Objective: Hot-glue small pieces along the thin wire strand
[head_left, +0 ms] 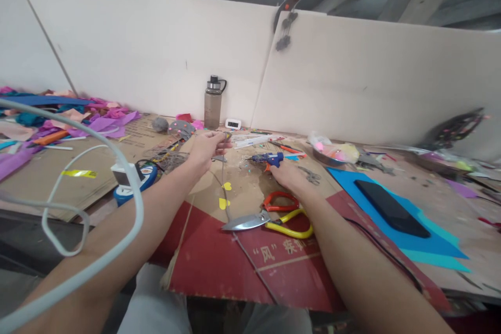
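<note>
Working over one red-and-tan cardboard sheet [211,271] on the table [410,164]. Counting one pair of scissors [248,221], one blue glue gun [268,158] grasped in the right hand [288,175] over the sheet, two yellow cut-outs [227,186] beyond the blades, one tiny piece [227,136], too blurred to name, pinched in the left hand [206,149]. Noting one white cable [138,203] looping across the left forearm [164,198], one bottle [212,108] behind, one phone [391,207] on blue sheets [450,247], one small clock [233,123].

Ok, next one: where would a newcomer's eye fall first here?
Probably on the big red-and-yellow-handled scissors, lying on the cardboard near the middle of the view. Just beyond them, the right hand grips a blue glue gun. Purple, pink and teal scraps lie heaped at the far left.
</note>
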Action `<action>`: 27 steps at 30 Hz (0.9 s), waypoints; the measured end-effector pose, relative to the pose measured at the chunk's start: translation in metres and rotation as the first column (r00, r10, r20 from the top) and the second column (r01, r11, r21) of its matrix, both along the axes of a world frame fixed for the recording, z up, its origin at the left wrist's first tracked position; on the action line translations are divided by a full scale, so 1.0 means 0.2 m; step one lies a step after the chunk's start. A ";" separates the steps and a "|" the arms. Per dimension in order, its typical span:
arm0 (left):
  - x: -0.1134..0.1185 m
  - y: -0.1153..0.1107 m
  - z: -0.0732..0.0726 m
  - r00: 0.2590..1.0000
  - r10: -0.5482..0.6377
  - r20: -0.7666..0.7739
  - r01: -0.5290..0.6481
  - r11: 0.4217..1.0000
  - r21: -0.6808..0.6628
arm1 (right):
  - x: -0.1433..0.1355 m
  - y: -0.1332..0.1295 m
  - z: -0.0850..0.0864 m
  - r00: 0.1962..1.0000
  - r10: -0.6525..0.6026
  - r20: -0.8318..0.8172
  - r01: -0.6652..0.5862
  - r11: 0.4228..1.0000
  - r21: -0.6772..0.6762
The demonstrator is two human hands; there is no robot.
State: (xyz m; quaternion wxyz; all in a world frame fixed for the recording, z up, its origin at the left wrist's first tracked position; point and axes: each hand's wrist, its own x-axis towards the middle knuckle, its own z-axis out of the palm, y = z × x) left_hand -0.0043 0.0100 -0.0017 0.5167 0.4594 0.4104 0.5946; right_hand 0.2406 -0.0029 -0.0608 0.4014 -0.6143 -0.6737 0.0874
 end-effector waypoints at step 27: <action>0.07 -0.11 0.03 0.953 0.157 -0.260 -0.050 0.925 0.376 | -0.54 -0.10 0.28 0.821 0.265 -0.506 -0.132 0.950 0.283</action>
